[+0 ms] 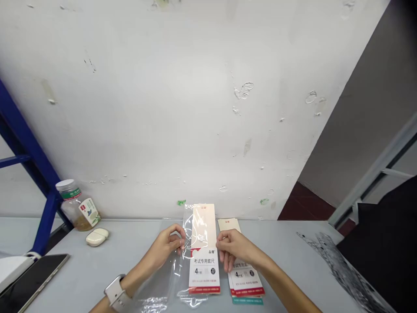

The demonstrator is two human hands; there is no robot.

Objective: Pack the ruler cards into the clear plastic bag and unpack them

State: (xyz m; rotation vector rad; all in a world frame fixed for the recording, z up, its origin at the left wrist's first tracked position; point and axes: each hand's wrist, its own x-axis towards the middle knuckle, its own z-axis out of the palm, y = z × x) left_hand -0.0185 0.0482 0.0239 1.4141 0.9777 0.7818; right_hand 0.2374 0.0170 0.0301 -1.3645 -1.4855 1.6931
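Upright in the middle is a long paper card (204, 269), cream above and white with a red lower band, with Chinese print. A clear plastic sleeve (188, 230) lies along its left side; how far the card sits inside it I cannot tell. My left hand (167, 244), with a white watch on the wrist, pinches the sleeve's left edge. My right hand (235, 248) is closed at the card's right edge, thumb against fingers. Partly beneath that hand lies a stack of similar cards (246, 282), a teal-banded one showing at the bottom.
More clear plastic sleeves (153, 282) lie under my left forearm. Leftward on the grey table (120, 243) are a cream case (97, 237), a lidded jar (78, 206) and a dark tablet-like device (31, 280). A white wall (163, 130) rises behind. Crumpled clear plastic (345, 265) lies right.
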